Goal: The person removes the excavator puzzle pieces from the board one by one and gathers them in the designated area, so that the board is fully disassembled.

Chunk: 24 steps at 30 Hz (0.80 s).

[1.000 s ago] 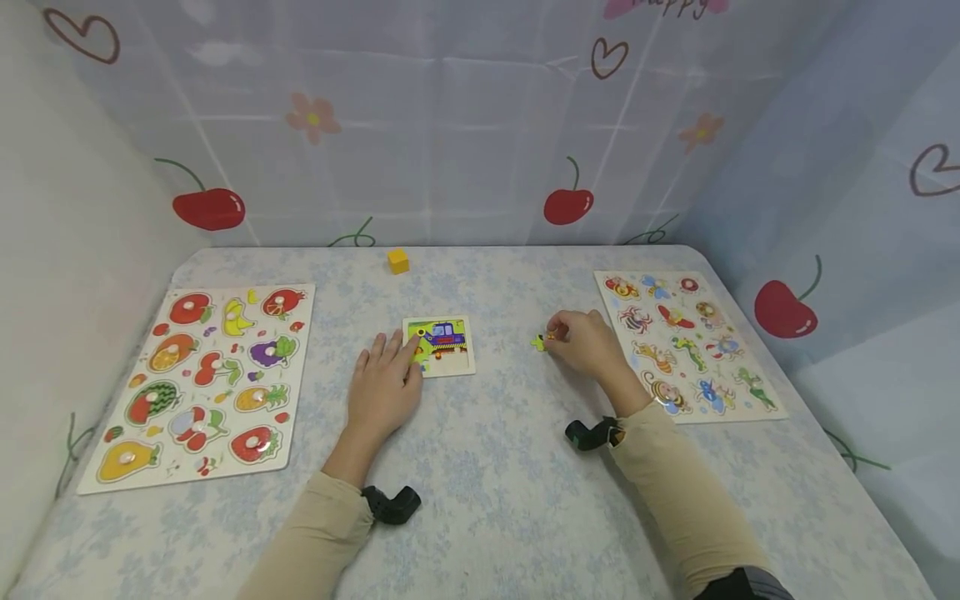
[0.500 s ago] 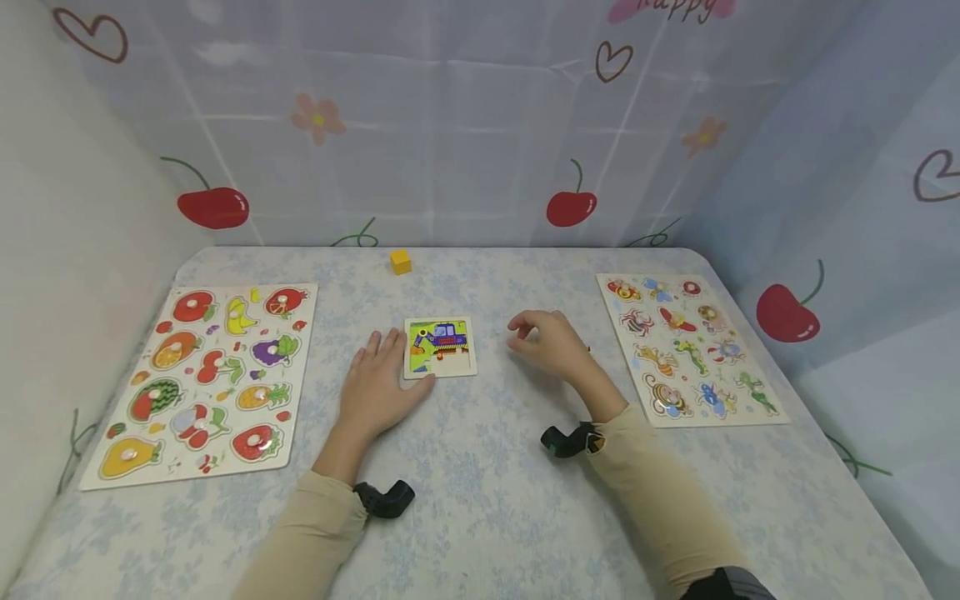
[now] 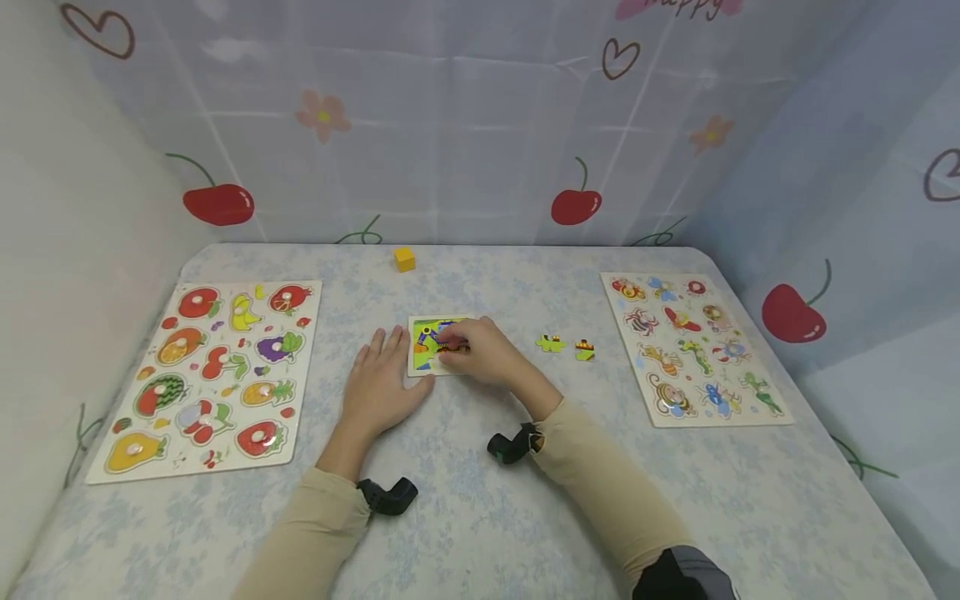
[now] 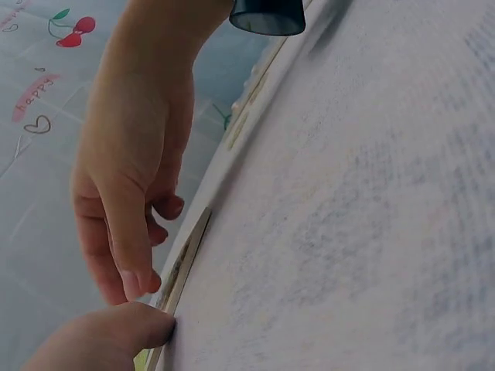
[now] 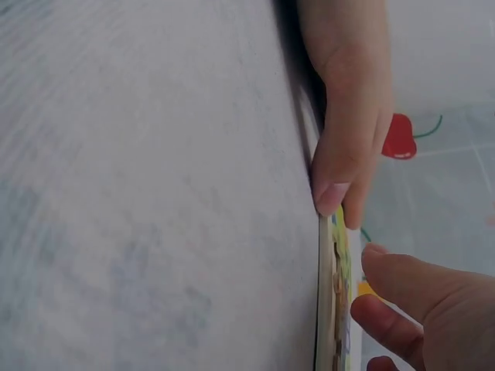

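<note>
A small square jigsaw board (image 3: 420, 372) with a digger picture lies mid-table. My left hand (image 3: 381, 387) rests flat along its left side, fingers straight and thumb at the near corner. In the right wrist view, the left thumb (image 5: 336, 162) touches the board's edge. Over the board's right half is my right hand (image 3: 483, 354), fingers bent and hiding part of the picture. Its thumb and fingertips stand apart in the right wrist view, with nothing visible between them. Two loose jigsaw pieces, one green (image 3: 551, 343) and one red-yellow-green (image 3: 585, 350), lie to the right.
A fruit peg puzzle board (image 3: 281, 460) lies at the left, and an insect peg puzzle board (image 3: 652, 417) at the right. Near the table's back edge sits a yellow cube (image 3: 405, 260). A printed curtain (image 3: 450, 150) hangs behind.
My right hand has left the loose pieces on the right and moved left over the jigsaw board. The left hand has drawn its fingers off the picture to the board's left side.
</note>
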Motion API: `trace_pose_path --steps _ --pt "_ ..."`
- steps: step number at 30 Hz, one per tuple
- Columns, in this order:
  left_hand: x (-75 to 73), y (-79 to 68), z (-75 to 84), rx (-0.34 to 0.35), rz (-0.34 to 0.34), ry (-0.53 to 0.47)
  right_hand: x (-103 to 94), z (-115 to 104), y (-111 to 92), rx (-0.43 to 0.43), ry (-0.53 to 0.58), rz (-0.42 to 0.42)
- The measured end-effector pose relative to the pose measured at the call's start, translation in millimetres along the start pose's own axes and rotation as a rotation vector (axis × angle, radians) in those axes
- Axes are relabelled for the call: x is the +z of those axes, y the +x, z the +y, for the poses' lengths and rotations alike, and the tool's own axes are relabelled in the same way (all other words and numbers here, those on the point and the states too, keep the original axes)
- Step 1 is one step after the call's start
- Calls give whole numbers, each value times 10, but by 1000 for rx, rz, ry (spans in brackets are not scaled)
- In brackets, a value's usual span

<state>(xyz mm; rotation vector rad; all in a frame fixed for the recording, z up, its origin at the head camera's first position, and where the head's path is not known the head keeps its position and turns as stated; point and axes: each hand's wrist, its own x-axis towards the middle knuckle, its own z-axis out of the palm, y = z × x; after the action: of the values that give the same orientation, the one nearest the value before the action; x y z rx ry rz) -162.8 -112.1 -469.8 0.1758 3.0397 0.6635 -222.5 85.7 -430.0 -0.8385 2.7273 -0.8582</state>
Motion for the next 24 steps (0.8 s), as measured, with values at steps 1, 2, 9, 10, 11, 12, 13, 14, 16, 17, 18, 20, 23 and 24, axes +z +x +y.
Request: trace_pose_path --steps 1,2,9,10,11,12,13,14,16,17,18,20,23,24 --pt "2 0 -2 3 -3 2 24 -14 17 -15 -6 -8" --pt "2 0 -3 5 -6 7 43 -27 29 -27 -14 -16" --pt "-6 0 -12 19 -17 29 102 -87 64 -45 -50 -41" --pt "-4 0 -12 20 -18 32 107 -90 67 -41 -56 -43" --pt "-1 0 -12 21 -18 36 110 -92 72 -39 -62 -44" --pt "1 -1 -13 21 -19 38 113 -97 75 -38 -64 -46" --pt "4 -1 -14 21 -18 40 116 -99 79 -35 -69 -49" --pt "7 -2 -15 21 -19 42 119 -101 84 -34 -75 -53" --pt "9 -1 -16 21 -19 42 123 -104 95 -35 -83 -58" --pt "9 0 -16 21 -19 41 123 -106 99 -35 -81 -61" --pt "9 1 -16 21 -19 40 122 -107 102 -33 -78 -64" --pt "10 4 -17 21 -20 39 123 -105 111 -32 -72 -68" --pt "14 3 -19 19 -22 40 131 -98 122 -28 -33 -70" --pt "15 2 -20 19 -22 39 135 -94 128 -34 -10 -68"
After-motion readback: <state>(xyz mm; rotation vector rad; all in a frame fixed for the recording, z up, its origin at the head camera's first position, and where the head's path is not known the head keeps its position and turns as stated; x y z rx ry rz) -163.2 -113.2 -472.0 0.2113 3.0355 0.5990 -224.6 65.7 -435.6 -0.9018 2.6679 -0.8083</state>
